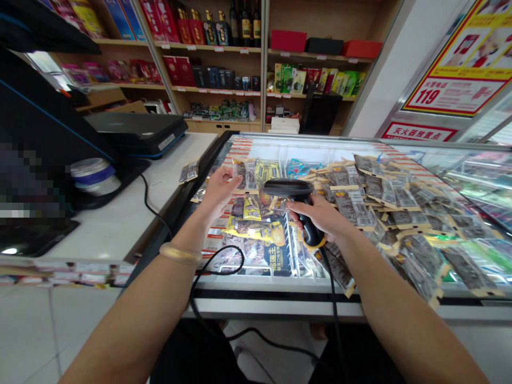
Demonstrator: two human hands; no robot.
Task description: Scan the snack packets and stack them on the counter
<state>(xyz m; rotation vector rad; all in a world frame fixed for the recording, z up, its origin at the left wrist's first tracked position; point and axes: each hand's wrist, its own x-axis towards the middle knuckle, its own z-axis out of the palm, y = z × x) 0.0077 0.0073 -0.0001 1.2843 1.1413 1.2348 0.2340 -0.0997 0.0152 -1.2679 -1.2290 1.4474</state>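
Note:
My right hand (320, 213) is wrapped round the handle of a black barcode scanner (288, 188), held above the glass top of a chest freezer (256, 282). The scanner's head points left, and its cable runs down past my lap. My left hand (224, 186) pinches a small clear packet (248, 176) with dark contents and a printed label, just left of the scanner. Many similar packets (348, 205) lie heaped on the glass to the right of my right hand. Beneath the glass, yellow-wrapped goods (256, 230) show.
At the left stands a white counter (132, 213) with a black weighing scale (140, 128), a round tin (94, 176) and a dark monitor stand. One packet (189, 172) lies at the counter's edge. Stocked shelves (216, 48) rise behind the freezer. The black cable (218, 272) loops over its front edge.

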